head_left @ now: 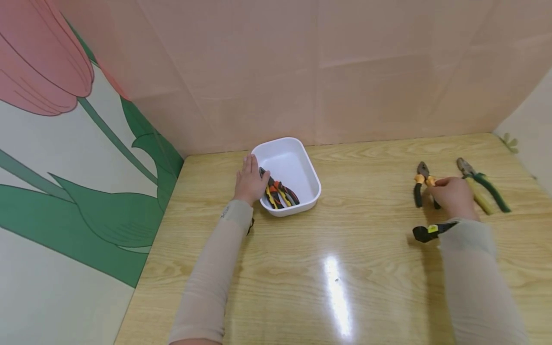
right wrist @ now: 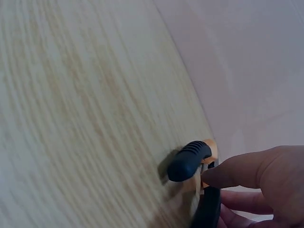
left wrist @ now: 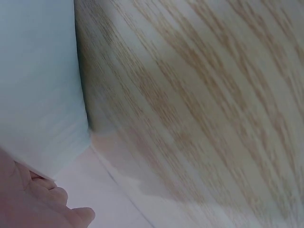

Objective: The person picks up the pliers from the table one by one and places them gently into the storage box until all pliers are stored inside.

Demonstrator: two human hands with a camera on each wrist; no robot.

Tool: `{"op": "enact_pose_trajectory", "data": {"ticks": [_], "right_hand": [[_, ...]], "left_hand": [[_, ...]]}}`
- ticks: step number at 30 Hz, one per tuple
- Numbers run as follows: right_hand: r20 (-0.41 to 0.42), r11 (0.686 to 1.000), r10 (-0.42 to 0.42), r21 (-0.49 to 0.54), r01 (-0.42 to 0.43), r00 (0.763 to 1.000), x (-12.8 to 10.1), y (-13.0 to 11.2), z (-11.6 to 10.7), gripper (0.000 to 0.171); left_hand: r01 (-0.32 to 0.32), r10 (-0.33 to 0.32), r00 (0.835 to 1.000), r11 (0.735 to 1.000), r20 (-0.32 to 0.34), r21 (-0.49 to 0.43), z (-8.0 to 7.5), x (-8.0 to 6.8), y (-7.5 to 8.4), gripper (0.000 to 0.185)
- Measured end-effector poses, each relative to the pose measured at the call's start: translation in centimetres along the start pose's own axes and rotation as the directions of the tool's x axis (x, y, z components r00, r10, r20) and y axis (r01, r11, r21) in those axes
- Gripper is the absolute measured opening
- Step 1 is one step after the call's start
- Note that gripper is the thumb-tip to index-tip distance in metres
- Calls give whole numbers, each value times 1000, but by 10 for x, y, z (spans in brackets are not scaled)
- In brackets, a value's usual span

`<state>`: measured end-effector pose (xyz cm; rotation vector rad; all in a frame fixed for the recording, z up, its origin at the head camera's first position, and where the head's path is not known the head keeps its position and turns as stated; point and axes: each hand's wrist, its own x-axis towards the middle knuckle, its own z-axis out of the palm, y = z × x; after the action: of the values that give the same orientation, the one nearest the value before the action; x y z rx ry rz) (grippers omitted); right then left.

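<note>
My left hand rests along the left side of a white plastic bin, fingers straight and the thumb over the rim. In the left wrist view, several fingertips show beside the bin's outer wall. Inside the bin lie pliers with red, yellow and black handles, partly hidden by the thumb. Far to the right, my right hand pinches a handle of orange-and-black pliers. Their jaws point to the back wall. The right wrist view shows thumb and fingers at that black-and-orange handle.
Just right of the right hand lie pliers with yellow and green handles. A black wrist camera sticks out from the right sleeve. Behind the wooden table hangs a pinkish sheet; a painted wall stands at the left.
</note>
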<state>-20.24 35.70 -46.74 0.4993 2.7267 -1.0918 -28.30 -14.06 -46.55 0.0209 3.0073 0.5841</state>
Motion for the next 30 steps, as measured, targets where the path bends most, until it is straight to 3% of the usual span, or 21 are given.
{"op": "enact_pose_trajectory", "data": {"ticks": [18,30], "right_hand": [[-142,997,83,14,-82,986,9,-5,9,38],[-110,998,26,-47,-31,994,15,-2,3,32]], "left_hand": [[3,-3,1000,1000,4,-6,-1,-1,2,78],[-1,1,1000,1000,2,3,0,0,1,78]]}}
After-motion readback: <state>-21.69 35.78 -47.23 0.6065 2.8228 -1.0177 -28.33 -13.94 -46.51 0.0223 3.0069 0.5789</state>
